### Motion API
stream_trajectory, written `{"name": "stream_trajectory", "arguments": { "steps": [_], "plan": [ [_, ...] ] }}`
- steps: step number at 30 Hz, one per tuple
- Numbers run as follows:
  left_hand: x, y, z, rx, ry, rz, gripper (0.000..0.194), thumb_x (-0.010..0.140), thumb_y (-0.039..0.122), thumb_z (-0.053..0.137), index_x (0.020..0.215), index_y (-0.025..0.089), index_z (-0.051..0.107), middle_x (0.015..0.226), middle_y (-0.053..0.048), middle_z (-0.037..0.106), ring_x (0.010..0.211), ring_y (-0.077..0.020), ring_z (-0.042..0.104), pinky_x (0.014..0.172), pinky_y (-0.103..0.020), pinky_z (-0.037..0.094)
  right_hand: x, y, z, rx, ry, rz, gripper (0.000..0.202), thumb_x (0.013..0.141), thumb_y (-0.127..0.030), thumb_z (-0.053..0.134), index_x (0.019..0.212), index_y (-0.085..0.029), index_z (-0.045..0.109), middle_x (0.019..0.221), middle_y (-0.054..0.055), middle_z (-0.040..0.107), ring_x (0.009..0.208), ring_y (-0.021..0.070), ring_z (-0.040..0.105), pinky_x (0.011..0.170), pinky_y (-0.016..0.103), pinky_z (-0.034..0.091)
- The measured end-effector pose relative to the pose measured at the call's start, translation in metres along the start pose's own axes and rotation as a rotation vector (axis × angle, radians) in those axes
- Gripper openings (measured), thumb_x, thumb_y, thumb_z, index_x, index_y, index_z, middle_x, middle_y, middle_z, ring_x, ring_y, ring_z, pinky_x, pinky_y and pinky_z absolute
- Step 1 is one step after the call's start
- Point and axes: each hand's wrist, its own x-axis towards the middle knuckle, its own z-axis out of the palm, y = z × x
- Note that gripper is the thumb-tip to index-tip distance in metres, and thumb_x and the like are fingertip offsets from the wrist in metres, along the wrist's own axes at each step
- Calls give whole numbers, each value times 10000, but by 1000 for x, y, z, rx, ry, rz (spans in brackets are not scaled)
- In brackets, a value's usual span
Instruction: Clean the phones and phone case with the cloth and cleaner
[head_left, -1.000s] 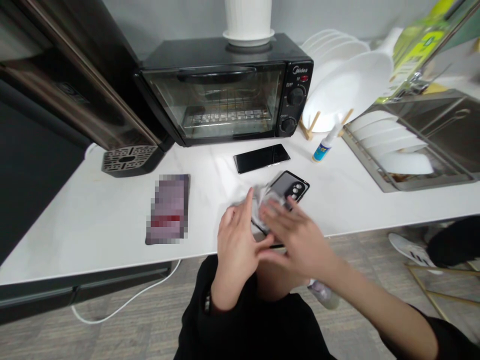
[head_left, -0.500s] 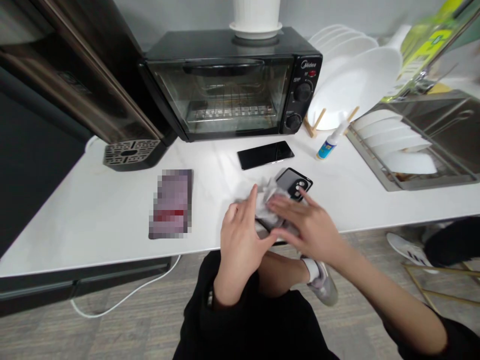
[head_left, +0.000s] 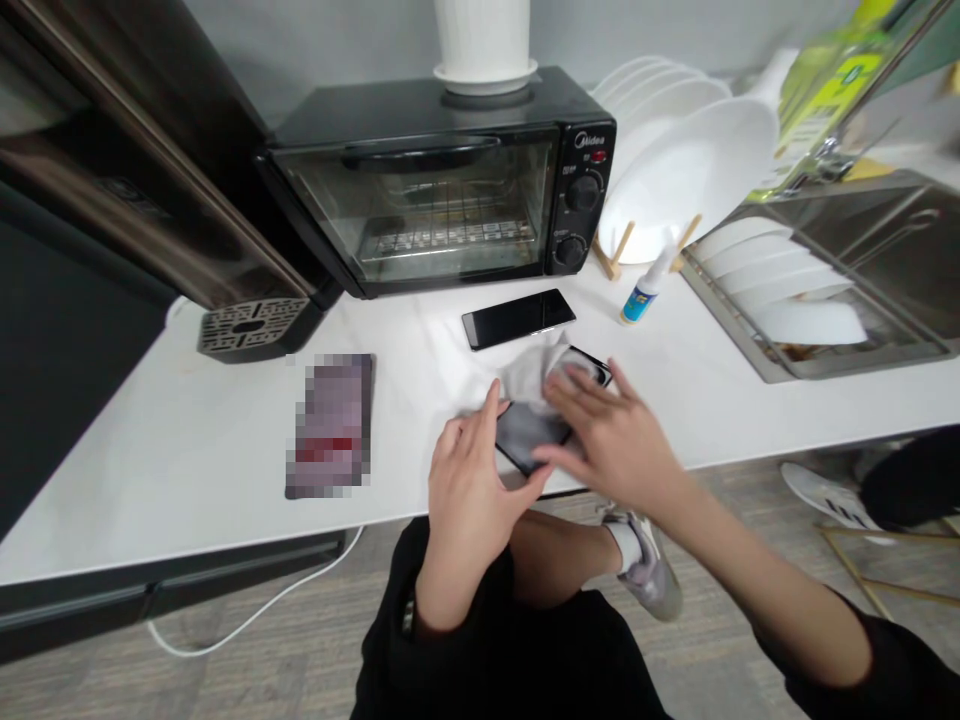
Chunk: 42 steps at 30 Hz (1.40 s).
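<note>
The cloth (head_left: 525,375) and right hand (head_left: 619,440) are further up the phone case (head_left: 529,435) now — it lies near the front of the counter (head_left: 187,450). Head view: I see the left hand (head_left: 469,490) spread wide, bracing; right fingers press cloth, pinch unclear — I'd use light, even pressure.

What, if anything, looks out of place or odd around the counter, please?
The white pot on the toaster oven looks slightly odd, since that top may get hot. No spill shows, though pixelation hides most of the flat item at left.
</note>
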Motion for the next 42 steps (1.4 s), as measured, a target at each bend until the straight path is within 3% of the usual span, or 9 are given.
{"name": "stream_trajectory", "arguments": {
  "steps": [3,8,13,18,22,27,31,36,42],
  "plan": [
    [0,0,0,35,-7,-18,1005,823,268,801,1645,189,228,1299,-114,684,1120,-309,570,1012,-445,507,-4,-12,4,152,-80,-193,920,910,-816,471,1430,-65,586,1480,188,618,1434,321,546,1272,547,334],
    [1,-1,0,8,12,-1,1014,821,371,826,1638,243,239,1391,-86,656,1185,-311,560,1063,-466,482,1,0,2,-10,16,118,675,1028,-645,434,1461,-144,568,1505,178,595,1423,363,551,1240,705,264],
    [1,-4,1,37,-2,-16,1001,832,322,803,1645,204,229,1315,-112,678,1133,-322,575,1017,-468,510,4,-12,5,208,-68,-140,865,906,-830,464,1403,-139,614,1442,145,663,1369,296,610,1251,512,369],
    [0,-3,1,-1,36,-7,1020,824,400,827,1640,248,233,1388,-83,657,1195,-325,559,1054,-471,492,10,-3,4,-8,46,122,655,1023,-640,459,1419,-139,607,1454,178,643,1401,365,574,1240,667,300],
    [-1,-3,0,34,10,-10,1012,830,347,807,1645,203,226,1305,-116,674,1122,-327,573,996,-460,518,6,-8,4,198,-117,-176,799,943,-764,493,1421,-132,596,1471,146,639,1408,307,574,1247,541,379],
    [-1,-3,0,-6,23,-12,1002,838,406,811,1640,242,233,1384,-92,651,1190,-325,556,1047,-461,491,6,-9,4,10,14,58,711,1015,-663,447,1442,-109,579,1473,196,622,1406,374,566,1241,683,296],
    [-1,-6,1,26,8,-32,1003,835,356,798,1647,212,228,1296,-113,670,1098,-319,570,989,-457,515,9,-14,6,198,-92,-189,973,879,-861,446,1416,-62,590,1477,201,621,1407,313,574,1257,493,380],
    [-1,-3,0,18,24,-20,985,850,385,791,1645,247,228,1384,-93,648,1180,-324,551,1035,-467,494,14,-2,5,-1,12,67,717,1026,-667,400,1417,-101,602,1448,193,643,1385,362,589,1239,659,319],
    [-1,-1,0,54,7,-46,970,851,324,774,1648,204,234,1276,-103,677,1099,-310,561,998,-447,506,4,-9,6,169,-72,-168,859,932,-809,430,1406,-116,614,1454,144,652,1378,292,604,1254,518,376]
  ]
}}
